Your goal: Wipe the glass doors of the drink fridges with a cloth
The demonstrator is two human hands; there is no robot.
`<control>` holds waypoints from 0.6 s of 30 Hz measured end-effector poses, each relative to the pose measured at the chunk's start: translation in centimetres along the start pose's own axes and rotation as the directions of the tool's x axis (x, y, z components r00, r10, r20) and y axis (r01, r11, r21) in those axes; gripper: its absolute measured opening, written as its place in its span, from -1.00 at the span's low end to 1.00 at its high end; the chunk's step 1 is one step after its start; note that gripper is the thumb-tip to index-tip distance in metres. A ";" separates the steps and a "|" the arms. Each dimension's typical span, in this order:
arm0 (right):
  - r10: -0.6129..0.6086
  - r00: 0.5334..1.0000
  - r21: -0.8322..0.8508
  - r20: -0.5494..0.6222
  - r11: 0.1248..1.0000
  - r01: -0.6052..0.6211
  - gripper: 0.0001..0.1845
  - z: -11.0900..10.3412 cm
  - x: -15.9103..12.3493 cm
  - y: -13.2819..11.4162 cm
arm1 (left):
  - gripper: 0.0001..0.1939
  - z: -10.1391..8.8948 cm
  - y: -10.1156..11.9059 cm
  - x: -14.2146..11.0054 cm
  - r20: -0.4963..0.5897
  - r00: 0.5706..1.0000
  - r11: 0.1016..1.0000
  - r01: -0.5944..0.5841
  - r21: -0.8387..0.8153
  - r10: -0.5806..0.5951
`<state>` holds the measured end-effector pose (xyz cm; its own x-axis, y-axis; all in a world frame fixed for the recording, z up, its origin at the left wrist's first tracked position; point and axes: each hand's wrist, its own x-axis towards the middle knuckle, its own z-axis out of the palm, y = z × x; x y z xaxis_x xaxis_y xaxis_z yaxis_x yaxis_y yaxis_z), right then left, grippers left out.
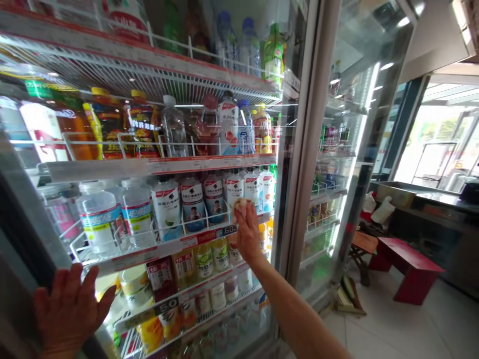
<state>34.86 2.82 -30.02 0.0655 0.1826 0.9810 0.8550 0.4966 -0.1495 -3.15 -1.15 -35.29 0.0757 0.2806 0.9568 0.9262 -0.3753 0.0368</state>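
My right hand [247, 232] is closed around a crumpled pale cloth [241, 205] and presses it toward the glass door of a drinks cooler. Behind the cloth stand white-labelled drink bottles [234, 188] on the middle shelf. At the lower left, my left hand [71, 306] has its fingers spread and rests by the door frame [22, 234], holding nothing. Clear bottles with blue labels [98, 219] show above it through the glass. Whether the left palm touches the glass or the frame, I cannot tell.
A metal upright [305, 149] divides this door from a second cooler section [325, 199]. To the right, a red stool [409, 259] stands on the tiled floor [377, 319]. Flattened cardboard [348, 296] lies near the cooler's foot. A counter [419, 199] stands behind the stool.
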 end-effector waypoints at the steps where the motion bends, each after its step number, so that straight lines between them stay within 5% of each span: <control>1: 0.072 0.997 -0.005 -0.021 0.997 -0.073 -0.46 -0.4 0.0 0.5 | -0.16 -0.1 0.2 0.1 -0.012 0.999 0.996 -0.052 0.068 0.053; 3: 0.158 0.987 -0.007 -0.043 0.987 -0.158 -0.45 -1.0 0.1 1.5 | -0.19 -0.2 0.5 0.2 -0.030 0.990 0.976 -0.130 0.176 0.138; 8: 0.120 0.992 -0.009 -0.029 0.993 -0.121 -0.45 -1.6 1.7 3.1 | -0.26 -0.1 0.6 0.2 -0.040 0.988 0.971 -0.135 0.197 0.146; 13: 0.147 0.981 0.001 -0.127 0.989 -0.148 -0.45 1.0 3.0 -0.7 | -0.25 0.3 0.1 -0.1 -0.061 0.984 0.959 -0.150 0.240 0.169; 16: -0.115 0.993 0.024 -0.010 0.993 0.115 -0.47 3.2 0.6 -5.6 | -0.24 0.4 0.1 -0.1 -0.073 0.983 0.953 -0.145 0.267 0.170; 18: -0.409 0.904 0.083 0.126 0.912 0.401 -0.51 3.5 -1.6 -7.5 | -0.20 0.2 0.2 0.0 -0.074 0.982 0.942 -0.146 0.302 0.175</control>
<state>26.54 1.80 -30.86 -0.3553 0.0689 0.9322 0.7636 0.5966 0.2469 -2.86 -1.03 -35.33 0.2095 0.1446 0.9671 0.9731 -0.1277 -0.1917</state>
